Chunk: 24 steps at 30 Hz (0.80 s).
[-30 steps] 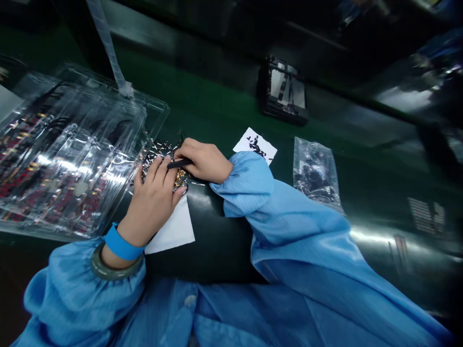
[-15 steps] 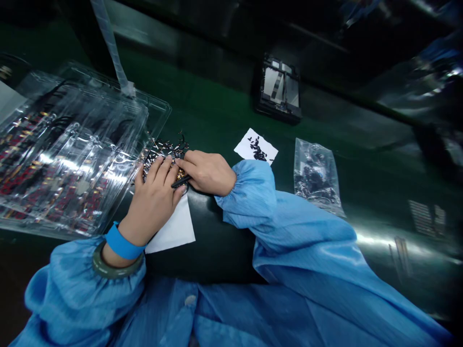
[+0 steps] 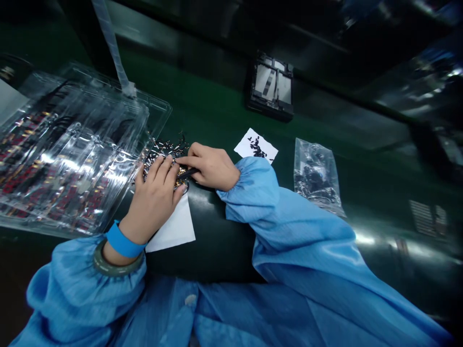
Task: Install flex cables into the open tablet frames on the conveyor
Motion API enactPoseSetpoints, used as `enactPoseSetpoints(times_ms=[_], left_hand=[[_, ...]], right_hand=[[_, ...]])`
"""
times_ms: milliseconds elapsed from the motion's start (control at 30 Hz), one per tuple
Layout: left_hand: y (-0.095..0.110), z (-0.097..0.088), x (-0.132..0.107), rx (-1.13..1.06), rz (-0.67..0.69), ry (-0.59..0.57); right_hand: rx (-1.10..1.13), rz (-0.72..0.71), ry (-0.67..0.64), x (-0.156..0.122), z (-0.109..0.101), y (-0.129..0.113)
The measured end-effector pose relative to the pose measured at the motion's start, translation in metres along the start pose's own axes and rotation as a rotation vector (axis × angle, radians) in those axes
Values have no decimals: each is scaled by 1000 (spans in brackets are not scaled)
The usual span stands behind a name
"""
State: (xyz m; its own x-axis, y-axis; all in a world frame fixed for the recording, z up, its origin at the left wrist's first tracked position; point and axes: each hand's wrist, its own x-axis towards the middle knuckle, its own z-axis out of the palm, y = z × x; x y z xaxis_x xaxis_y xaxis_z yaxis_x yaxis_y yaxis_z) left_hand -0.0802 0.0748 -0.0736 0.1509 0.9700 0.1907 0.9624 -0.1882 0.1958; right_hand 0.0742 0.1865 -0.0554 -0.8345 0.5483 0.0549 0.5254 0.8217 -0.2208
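Note:
My left hand [image 3: 154,200] lies flat, fingers stretched out, on a heap of small black and gold flex parts [image 3: 164,149] that sits on a white paper sheet [image 3: 173,229]. My right hand [image 3: 211,166] is closed in a pinch round black tweezers [image 3: 186,173], whose tip points left into the heap beside my left fingertips. Both arms wear blue sleeves, and a blue band and a green bangle circle my left wrist.
Clear plastic blister trays [image 3: 72,149] with red and gold parts lie at the left. A small white paper with black bits [image 3: 256,146] and a clear bag of black parts [image 3: 314,176] lie to the right. A dark framed device [image 3: 270,91] sits farther back on the green belt [image 3: 202,101].
My right hand has shifted a little over the heap, and the tweezers have changed angle. The dark framed device has drifted left on the belt. My left hand stays put.

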Motion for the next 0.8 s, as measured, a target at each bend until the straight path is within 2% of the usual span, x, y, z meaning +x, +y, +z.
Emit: enactPoseSetpoints(times_ms=[133,333,633,800], left_hand=[[-1,1,0,-1,-2,13],[-1,1,0,15,17,12],[-3,1,-1,-24,5,22],[-3,1,0,-6,16,25]], right_hand=[[-29,24,-20,-1,2,-7],[105,80,5,-1,5,0],[-31,68,-6,-4,8,-5],[-1,114,-80,-3,3,-5]])
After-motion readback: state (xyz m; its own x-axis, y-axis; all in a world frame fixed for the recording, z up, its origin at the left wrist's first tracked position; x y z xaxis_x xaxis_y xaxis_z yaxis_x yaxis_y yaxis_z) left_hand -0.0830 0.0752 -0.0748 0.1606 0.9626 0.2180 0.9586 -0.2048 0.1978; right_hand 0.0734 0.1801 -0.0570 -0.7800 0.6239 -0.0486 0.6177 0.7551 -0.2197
